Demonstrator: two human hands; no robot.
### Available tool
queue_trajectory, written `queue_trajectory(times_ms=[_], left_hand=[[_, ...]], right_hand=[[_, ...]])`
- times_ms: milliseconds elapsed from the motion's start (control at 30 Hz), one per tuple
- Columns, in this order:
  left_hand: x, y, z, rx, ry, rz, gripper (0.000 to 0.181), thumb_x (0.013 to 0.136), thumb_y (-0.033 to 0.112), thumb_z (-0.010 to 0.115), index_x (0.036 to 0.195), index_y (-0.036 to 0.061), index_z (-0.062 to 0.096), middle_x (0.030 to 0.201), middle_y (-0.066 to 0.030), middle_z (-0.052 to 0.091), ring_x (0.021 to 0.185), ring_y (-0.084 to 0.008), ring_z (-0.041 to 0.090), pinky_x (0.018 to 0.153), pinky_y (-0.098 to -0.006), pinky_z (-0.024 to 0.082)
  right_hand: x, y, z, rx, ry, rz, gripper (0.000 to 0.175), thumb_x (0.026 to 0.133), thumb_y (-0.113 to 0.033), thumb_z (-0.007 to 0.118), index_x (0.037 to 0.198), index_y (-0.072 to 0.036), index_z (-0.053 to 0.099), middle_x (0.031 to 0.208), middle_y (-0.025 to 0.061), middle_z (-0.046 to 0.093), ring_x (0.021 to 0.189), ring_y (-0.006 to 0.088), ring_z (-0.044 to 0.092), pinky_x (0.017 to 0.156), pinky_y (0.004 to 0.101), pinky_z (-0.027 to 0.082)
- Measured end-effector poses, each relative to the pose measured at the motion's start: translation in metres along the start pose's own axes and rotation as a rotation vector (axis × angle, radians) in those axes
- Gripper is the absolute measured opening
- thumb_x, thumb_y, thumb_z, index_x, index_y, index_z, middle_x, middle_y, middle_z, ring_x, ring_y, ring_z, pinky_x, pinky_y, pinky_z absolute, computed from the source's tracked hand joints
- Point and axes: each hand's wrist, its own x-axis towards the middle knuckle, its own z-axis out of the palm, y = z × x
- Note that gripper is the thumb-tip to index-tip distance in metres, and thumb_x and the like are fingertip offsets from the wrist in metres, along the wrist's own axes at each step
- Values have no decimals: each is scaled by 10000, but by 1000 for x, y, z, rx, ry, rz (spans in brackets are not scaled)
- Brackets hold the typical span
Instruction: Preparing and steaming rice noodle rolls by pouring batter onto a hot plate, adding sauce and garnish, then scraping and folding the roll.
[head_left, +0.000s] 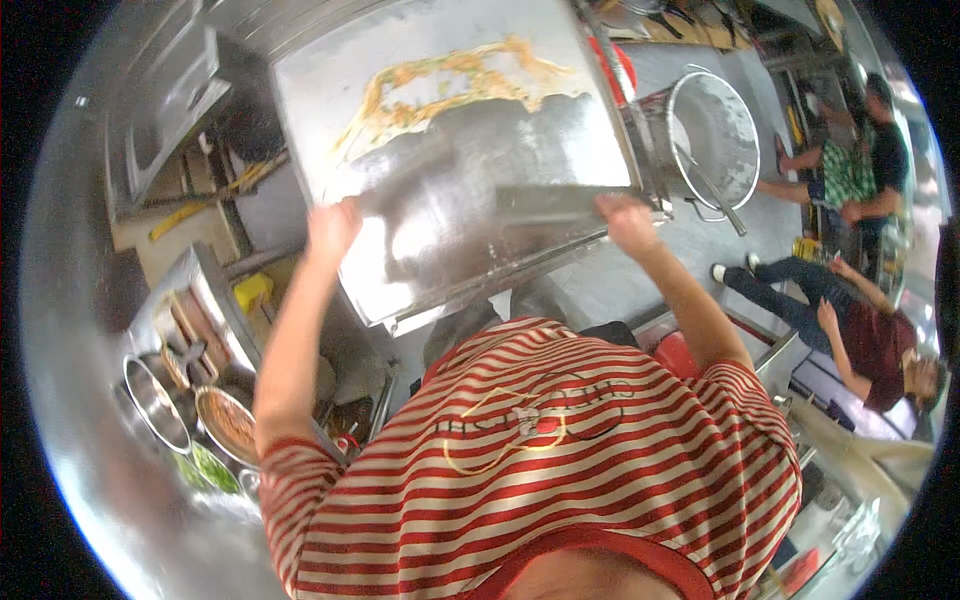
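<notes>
A shallow stainless-steel tray (450, 217) lies tilted in front of me. Across its far half runs a wrinkled yellowish sheet of cooked batter (442, 79) flecked with green and orange, while the near half is shiny bare metal. My right hand (630, 225) is closed around the end of a flat greyish scraper (551, 204), which lies over the tray near its front right. At the tray's left edge my left hand (334, 231) has its fingers curled. Blur hides what that hand grips; a dark streak beside it may be a blade or a reflection.
Right of the tray stands a large metal pot (716, 139) with a ladle handle (720, 202) over its rim. Bowls of minced filling (225, 424) and green leaves (214, 466) sit at lower left. A person in dark red (874, 341) and others are at far right.
</notes>
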Motion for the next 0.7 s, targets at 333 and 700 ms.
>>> queue_trajectory(times_ms=[333,700], left_hand=[[-21,18,109,395,169,300,524,663,56,484,1153,-87,368,1009,-347,467,542,-230,593,457,-295,492],[170,-48,-36,433,350,247,337,694,92,493,1028,99,528,852,-98,593,625,-239,595,554,-339,492]], right_hand=[[66,39,26,-119,131,-118,382,689,-87,464,1057,16,476,1098,147,487,1027,268,465,884,373,366],[258,112,-24,-114,315,-153,275,724,-36,429,985,-34,516,995,111,558,924,256,540,770,362,449]])
